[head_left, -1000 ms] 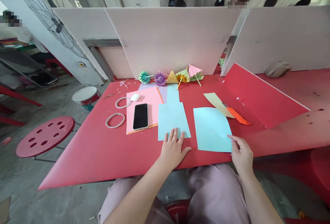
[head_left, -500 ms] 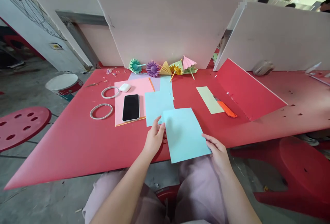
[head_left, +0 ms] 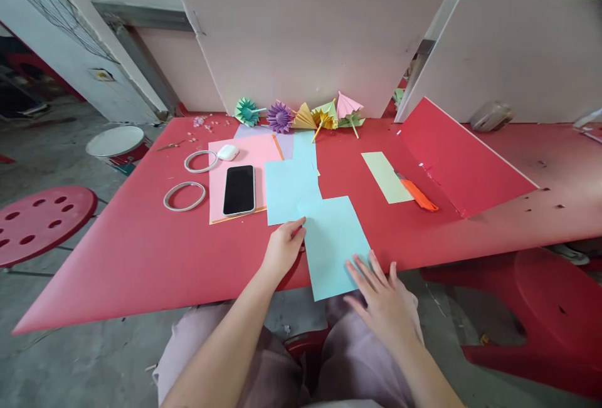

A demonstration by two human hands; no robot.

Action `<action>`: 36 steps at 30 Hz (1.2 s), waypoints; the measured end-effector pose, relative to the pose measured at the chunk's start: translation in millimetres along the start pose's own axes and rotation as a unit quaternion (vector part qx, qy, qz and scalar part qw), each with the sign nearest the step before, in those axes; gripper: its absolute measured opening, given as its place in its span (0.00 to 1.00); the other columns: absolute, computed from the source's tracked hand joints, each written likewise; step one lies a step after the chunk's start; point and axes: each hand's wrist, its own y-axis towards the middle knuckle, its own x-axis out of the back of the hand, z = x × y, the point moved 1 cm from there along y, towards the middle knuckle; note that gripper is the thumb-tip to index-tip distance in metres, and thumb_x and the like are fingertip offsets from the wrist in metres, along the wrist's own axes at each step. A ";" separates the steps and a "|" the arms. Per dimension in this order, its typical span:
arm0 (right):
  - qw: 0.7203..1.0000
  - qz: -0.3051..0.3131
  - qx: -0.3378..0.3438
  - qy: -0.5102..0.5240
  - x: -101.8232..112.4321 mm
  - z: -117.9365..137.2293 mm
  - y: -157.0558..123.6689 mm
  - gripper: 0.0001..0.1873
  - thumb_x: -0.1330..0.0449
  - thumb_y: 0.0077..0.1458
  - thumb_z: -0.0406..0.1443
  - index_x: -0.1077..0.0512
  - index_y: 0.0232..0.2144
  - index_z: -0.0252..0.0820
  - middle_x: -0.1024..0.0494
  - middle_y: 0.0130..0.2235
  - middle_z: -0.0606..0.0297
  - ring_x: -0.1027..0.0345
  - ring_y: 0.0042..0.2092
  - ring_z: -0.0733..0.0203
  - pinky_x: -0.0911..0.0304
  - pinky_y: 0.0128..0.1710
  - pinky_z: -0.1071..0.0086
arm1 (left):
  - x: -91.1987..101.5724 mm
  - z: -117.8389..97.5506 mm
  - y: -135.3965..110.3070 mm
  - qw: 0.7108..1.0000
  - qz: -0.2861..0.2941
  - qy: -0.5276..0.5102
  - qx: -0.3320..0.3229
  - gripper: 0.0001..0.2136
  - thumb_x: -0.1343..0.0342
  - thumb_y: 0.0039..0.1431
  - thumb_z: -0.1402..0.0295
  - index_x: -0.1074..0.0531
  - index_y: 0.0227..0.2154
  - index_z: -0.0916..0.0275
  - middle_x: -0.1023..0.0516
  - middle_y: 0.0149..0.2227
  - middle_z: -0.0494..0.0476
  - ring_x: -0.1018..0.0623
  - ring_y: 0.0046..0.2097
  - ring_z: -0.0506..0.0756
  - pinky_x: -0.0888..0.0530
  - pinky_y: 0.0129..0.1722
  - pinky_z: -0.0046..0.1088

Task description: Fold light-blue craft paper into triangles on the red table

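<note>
A light blue sheet of paper (head_left: 333, 235) lies at the table's front edge, its near part sticking out over my lap. My left hand (head_left: 285, 246) pinches its left edge between thumb and fingers. Fingers spread, my right hand (head_left: 379, 289) rests over the sheet's lower right corner. Another light blue sheet (head_left: 290, 185) lies just behind, partly covered by the first. To the left, a black-screened phone (head_left: 239, 190) sits on pink paper (head_left: 217, 192). An orange utility knife (head_left: 420, 196) lies right of my hands, beside a pale green paper strip (head_left: 386, 177).
Several folded paper umbrellas (head_left: 281, 117) line the white partition (head_left: 305, 32). Two white tape rings (head_left: 184, 197) and a white earbud case (head_left: 228, 152) are at left. A red board (head_left: 470, 160) leans at right. Red stools (head_left: 44, 220) stand either side of the red table (head_left: 188, 257).
My right hand has let go of the sheet's right edge and spread its fingers over the corner. The sheet has tipped down flatter. My left hand stays at its left edge. The view has shifted slightly.
</note>
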 end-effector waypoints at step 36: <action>0.993 0.023 0.067 0.099 13.1 -45.6 50.4 0.20 0.49 0.45 0.26 0.28 0.40 0.49 0.28 0.49 0.66 0.47 0.59 0.53 0.61 0.59 0.44 | -5.8 3.3 -15.3 0.878 0.085 0.381 -0.276 0.21 0.55 0.62 0.61 0.40 0.56 0.61 0.46 0.62 0.65 0.48 0.63 0.62 0.44 0.58 0.44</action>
